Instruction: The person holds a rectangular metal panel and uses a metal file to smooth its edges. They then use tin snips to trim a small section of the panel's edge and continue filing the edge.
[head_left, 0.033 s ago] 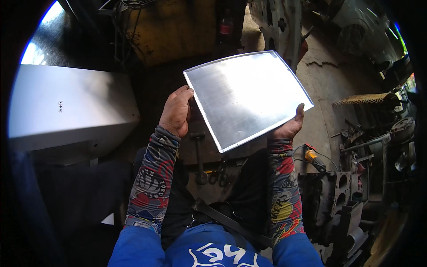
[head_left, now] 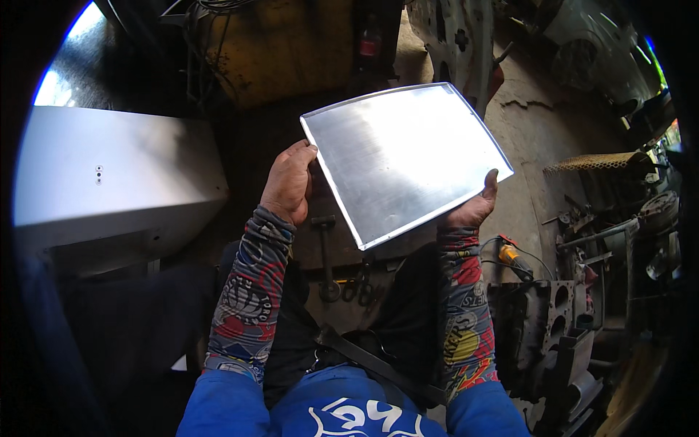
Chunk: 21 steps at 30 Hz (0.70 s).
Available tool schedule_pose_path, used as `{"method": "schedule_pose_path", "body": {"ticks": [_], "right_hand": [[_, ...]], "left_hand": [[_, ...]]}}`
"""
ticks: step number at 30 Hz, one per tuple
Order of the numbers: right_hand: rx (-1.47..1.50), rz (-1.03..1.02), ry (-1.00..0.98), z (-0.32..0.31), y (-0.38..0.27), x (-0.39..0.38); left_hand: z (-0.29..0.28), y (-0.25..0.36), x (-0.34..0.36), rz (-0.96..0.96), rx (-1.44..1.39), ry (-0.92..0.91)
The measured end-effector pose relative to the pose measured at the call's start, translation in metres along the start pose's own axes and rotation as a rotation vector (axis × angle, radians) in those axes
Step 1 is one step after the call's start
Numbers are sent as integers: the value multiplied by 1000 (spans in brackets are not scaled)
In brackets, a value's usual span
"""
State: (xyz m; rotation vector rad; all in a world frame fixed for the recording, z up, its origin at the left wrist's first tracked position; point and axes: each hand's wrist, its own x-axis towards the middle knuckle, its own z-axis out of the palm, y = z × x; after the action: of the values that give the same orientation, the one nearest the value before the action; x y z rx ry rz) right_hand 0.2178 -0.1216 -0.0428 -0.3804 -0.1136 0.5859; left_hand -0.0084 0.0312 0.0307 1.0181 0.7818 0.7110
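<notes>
A shiny sheet metal panel (head_left: 393,167) with narrow folded edges is held up in front of me, tilted, bright light glaring off its right half. My left hand (head_left: 290,182) grips its left edge, thumb near the rim and the other fingers mostly hidden. At the lower right corner my right hand (head_left: 473,207) supports the panel, thumb over the edge and fingers out of sight beneath it. Below the panel, a hammer-like tool (head_left: 326,255) and dark-handled scissors or snips (head_left: 360,291) lie on the floor between my legs.
A large pale metal box (head_left: 116,167) stands at left, dark cloth beside it. A yellow-and-black power tool (head_left: 513,258) with a cord lies right, near an engine block (head_left: 539,313) and scrap parts. Ahead are a yellow cabinet (head_left: 284,47) and a bottle (head_left: 370,44).
The dark cloth at the far left has shifted slightly, baring more of the pale box's lower side. Both hands and the panel stay put.
</notes>
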Motion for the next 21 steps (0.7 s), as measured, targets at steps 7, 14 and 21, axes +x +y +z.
{"method": "schedule_pose_path", "body": {"ticks": [7,14,21], "right_hand": [[3,-22,0,-3,3,7],[-59,-80,57,0,2,3],[-76,-89,26,-3,1,4]], "left_hand": [[-3,-7,10,15,-10,-89],[25,-20,-26,-287,-52,-247],[30,-24,-40,-407,-92,-408]]}}
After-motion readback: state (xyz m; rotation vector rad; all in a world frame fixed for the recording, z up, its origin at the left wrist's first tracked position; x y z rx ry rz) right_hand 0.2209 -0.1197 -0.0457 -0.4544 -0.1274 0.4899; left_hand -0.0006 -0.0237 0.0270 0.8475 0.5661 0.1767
